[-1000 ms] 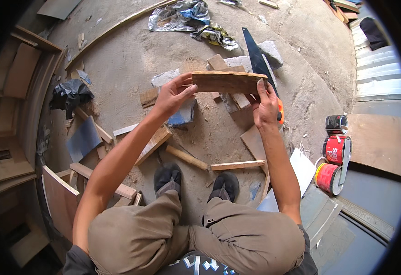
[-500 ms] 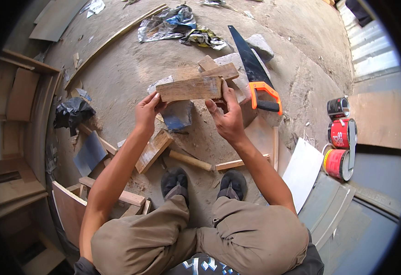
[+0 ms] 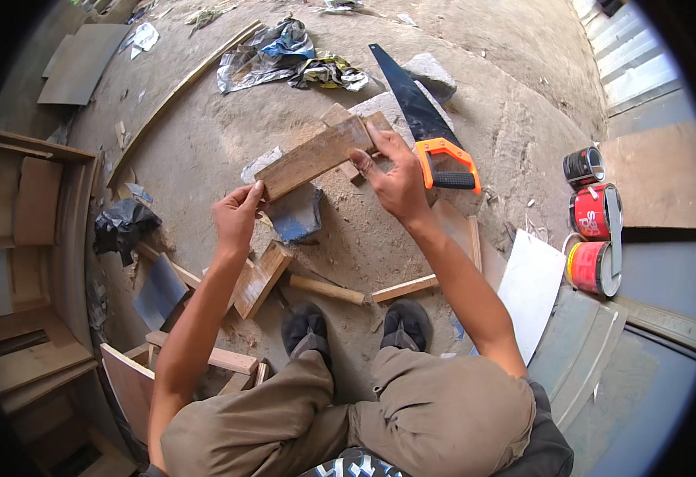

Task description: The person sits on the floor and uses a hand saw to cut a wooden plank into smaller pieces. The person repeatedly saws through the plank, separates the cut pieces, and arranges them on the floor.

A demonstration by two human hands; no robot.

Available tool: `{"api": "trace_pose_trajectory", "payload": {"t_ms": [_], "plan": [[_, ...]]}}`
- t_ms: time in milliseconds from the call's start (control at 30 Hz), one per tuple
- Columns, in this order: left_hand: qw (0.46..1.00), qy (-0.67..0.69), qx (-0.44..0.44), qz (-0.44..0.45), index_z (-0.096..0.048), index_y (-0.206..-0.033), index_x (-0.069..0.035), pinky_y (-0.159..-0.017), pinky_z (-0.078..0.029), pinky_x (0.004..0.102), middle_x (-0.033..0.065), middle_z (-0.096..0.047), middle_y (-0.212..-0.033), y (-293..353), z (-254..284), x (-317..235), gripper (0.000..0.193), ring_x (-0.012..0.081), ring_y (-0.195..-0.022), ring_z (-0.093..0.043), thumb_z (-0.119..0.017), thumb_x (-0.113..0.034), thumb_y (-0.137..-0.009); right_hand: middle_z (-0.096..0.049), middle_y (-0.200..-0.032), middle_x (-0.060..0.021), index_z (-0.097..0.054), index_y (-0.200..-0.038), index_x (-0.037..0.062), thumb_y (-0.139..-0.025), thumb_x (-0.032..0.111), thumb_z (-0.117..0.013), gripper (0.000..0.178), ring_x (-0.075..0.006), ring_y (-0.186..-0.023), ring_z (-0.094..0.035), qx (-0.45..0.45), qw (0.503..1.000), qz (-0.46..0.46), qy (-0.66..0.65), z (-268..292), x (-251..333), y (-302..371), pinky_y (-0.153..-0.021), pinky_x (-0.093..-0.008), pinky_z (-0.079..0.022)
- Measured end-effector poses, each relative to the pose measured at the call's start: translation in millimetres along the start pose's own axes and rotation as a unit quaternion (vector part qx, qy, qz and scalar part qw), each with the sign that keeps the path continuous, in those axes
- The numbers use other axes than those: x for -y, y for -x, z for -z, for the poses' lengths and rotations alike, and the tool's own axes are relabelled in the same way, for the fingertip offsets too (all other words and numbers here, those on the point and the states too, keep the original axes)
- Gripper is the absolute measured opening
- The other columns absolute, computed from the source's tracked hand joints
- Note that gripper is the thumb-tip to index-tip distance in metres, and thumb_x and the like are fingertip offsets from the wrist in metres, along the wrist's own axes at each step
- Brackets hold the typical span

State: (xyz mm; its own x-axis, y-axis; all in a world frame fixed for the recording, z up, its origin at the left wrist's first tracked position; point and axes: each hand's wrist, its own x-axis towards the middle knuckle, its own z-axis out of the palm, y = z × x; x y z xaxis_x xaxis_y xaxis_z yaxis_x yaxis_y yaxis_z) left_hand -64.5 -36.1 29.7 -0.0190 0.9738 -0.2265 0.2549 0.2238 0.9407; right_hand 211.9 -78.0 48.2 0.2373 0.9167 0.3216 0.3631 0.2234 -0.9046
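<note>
A short wooden board (image 3: 314, 157) is held up in front of me, tilted so its right end is higher. My left hand (image 3: 237, 215) pinches its lower left end between thumb and fingers. At the other end, my right hand (image 3: 396, 172) grips the board, thumb on the near side. Just right of that hand lies a handsaw (image 3: 421, 103) with a black blade and an orange and black handle, resting against a grey stone block (image 3: 431, 77). Below the board a blue-faced block (image 3: 297, 213) sits on the dusty ground. Wood offcuts behind the board are partly hidden.
Near my feet lie a hammer with a wooden handle (image 3: 328, 289) and a wood block (image 3: 263, 278). Paint cans (image 3: 592, 212) stand at right by a white sheet (image 3: 529, 290). A wooden cabinet frame (image 3: 73, 230) is at left, crumpled plastic (image 3: 272, 56) farther off.
The board has gone from nearly level to slanted, its left end lower and its right end raised. Both hands still hold it. The whole view has shifted slightly.
</note>
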Motion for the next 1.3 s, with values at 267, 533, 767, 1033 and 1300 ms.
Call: {"api": "trace_pose_trajectory", "payload": {"t_ms": [267, 533, 767, 1033, 1300], "plan": [[0.976, -0.194, 0.027, -0.098, -0.071, -0.082, 0.004, -0.058, -0.041, 0.0246, 0.001, -0.065, -0.066, -18, -15, -5, 0.04, 0.0071, -0.061, -0.055, -0.063, -0.032, -0.098, -0.064, -0.113, -0.0077, -0.049, -0.134, -0.0066, -0.093, 0.015, -0.067, 0.049, -0.0096, -0.103, -0.058, -0.071, 0.946, -0.141, -0.284, 3, -23, 28, -0.09, -0.0257, -0.047], [0.924, -0.303, 0.117, -0.199, -0.066, -0.119, -0.001, -0.099, -0.046, 0.0371, 0.0174, -0.066, -0.121, -55, -74, -37, 0.036, 0.0284, -0.117, -0.061, -0.067, -0.025, -0.092, -0.059, -0.126, -0.0108, -0.046, -0.137, -0.0063, -0.092, 0.007, -0.064, 0.051, -0.015, -0.115, -0.056, -0.047, 0.913, -0.227, -0.336, 51, -52, 69, -0.1, -0.0289, -0.044], [0.816, -0.333, 0.261, -0.395, -0.063, -0.123, -0.005, -0.101, -0.045, 0.0433, 0.0149, -0.065, -0.121, -33, -94, -43, 0.055, 0.0304, -0.118, -0.059, -0.077, -0.038, -0.082, -0.06, -0.124, -0.0115, -0.043, -0.139, -0.0061, -0.092, 0.006, -0.065, 0.053, -0.0149, -0.114, -0.056, -0.03, 0.881, -0.272, -0.386, 61, -51, 63, -0.098, -0.029, -0.045], [0.821, -0.409, 0.133, -0.375, -0.06, -0.12, -0.006, -0.095, -0.046, 0.0413, 0.0125, -0.065, -0.114, -17, -80, -45, 0.059, 0.0317, -0.107, -0.061, -0.086, -0.01, -0.066, -0.056, -0.125, -0.0097, -0.044, -0.14, -0.0012, -0.091, 0.002, -0.065, 0.054, -0.0188, -0.118, -0.056, -0.035, 0.907, -0.183, -0.379, 24, -58, 37, -0.098, -0.0314, -0.048], [0.777, -0.478, 0.065, -0.404, -0.055, -0.117, -0.008, -0.106, -0.034, 0.0431, 0.015, -0.054, -0.133, -40, -108, -33, 0.051, 0.0317, -0.125, -0.05, -0.08, -0.012, -0.072, -0.057, -0.116, -0.013, -0.058, -0.115, -0.0026, -0.09, 0.004, -0.064, 0.026, -0.0214, -0.103, -0.06, -0.142, 0.973, -0.097, -0.153, 21, -91, -1, -0.09, -0.0344, -0.052]]}}
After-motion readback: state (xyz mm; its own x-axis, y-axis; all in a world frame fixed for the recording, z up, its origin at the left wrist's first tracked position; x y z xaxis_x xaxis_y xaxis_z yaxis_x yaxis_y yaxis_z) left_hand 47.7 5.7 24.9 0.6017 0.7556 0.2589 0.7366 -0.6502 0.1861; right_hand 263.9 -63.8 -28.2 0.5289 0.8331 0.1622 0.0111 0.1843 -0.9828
